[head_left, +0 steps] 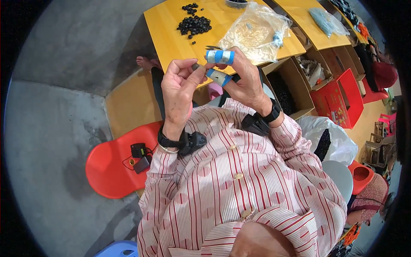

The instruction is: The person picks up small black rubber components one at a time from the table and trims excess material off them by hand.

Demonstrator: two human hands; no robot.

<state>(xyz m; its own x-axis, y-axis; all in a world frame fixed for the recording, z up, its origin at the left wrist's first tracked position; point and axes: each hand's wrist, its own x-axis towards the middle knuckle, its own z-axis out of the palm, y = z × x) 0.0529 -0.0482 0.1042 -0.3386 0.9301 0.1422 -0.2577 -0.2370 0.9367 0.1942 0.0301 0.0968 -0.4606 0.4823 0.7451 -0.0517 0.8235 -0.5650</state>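
My left hand [179, 88] is raised in front of my chest, thumb and index finger pinching a small dark rounded piece [195, 67]. My right hand [246, 79] meets it from the right, its fingers curled. Blue and white tape [220, 57] wraps its index finger, and more tape [218, 77] wraps its thumb. Above the taped index finger sticks out the dark tip of a thin pointed tool [212, 47]; the rest of it is hidden in the hand. On the yellow table [167, 25] beyond lies a pile of small black round parts [195, 25].
A clear plastic bag [252, 32] lies on the table. Right of me stand an open carton of black parts [282, 88], a red box [338, 100] and a white bag [342, 147]. A red stool [107, 167] with small black devices stands at left. Another person [368, 195] sits far right.
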